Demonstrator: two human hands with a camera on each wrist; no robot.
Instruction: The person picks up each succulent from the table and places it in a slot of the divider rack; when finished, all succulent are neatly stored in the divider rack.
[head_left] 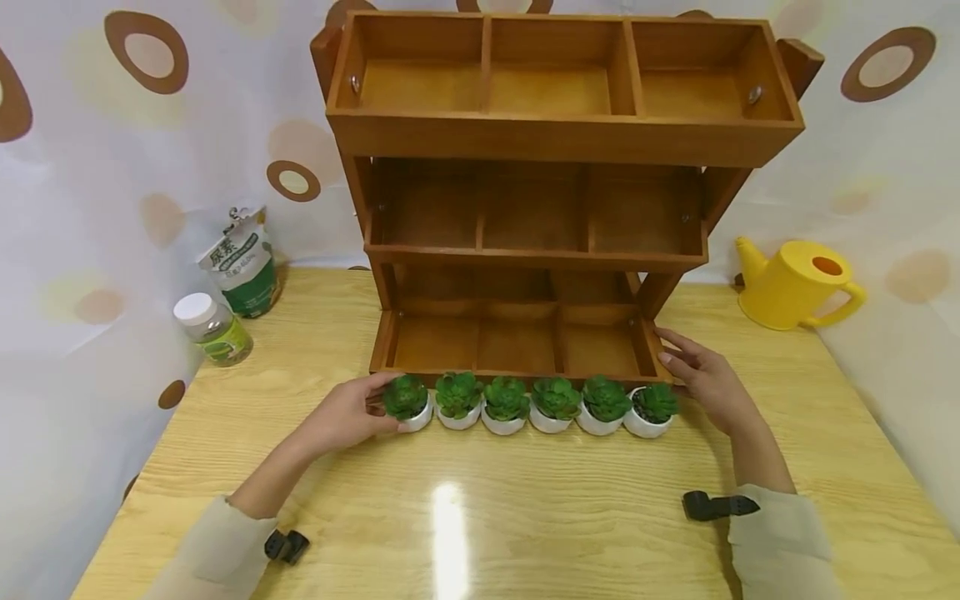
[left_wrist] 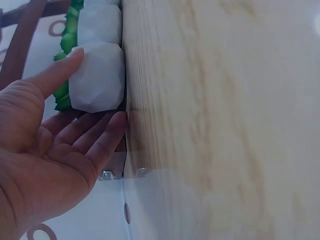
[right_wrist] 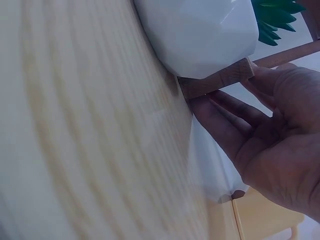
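Observation:
Several potted succulents [head_left: 551, 404] in white faceted pots stand in a row along the front of a three-tiered wooden shelf [head_left: 566, 137]. At the row's left end, my left hand [head_left: 352, 412] holds the leftmost potted succulent [left_wrist: 97, 82]. In the left wrist view, the thumb lies on the pot's face and the fingers reach along its outer side. My right hand [head_left: 708, 383] grips the bottom tier's front right corner [right_wrist: 220, 82], thumb on its edge and fingers against its side. Beside that corner sits the rightmost potted succulent [head_left: 648, 421].
A yellow watering can [head_left: 787, 287] stands at the back right of the wooden table [head_left: 570, 517]. At the back left are a clear jar with a white lid [head_left: 217, 333] and a green-and-white bag [head_left: 247, 271]. Patterned cloth [head_left: 67, 217] hangs behind.

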